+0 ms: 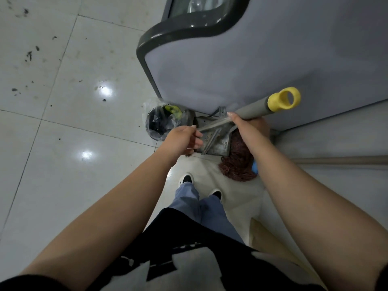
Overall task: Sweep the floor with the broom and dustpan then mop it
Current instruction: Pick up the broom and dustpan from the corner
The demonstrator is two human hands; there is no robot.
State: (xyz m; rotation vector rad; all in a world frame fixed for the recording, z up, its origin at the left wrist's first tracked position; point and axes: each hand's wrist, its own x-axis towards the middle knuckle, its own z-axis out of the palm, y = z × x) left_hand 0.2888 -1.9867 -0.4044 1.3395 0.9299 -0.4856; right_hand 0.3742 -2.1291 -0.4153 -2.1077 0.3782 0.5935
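Observation:
My right hand (248, 126) is closed around a grey pole with a yellow loop cap (284, 99); this is the mop handle. The brown string mop head (236, 164) lies on the floor under my right forearm. A metal dustpan (217, 142) stands on the floor against the base of the grey cabinet. My left hand (184, 140) pinches the end of the dustpan's thin metal handle (212, 123). Dark crumbs of dirt (29, 55) are scattered on the white tiles at the upper left.
A large grey cabinet (241, 59) fills the upper right. A small black bin lined with a plastic bag (161, 122) stands by its corner. A wooden pole (340, 160) lies along the right wall. My feet (186, 178) are just behind the mop head.

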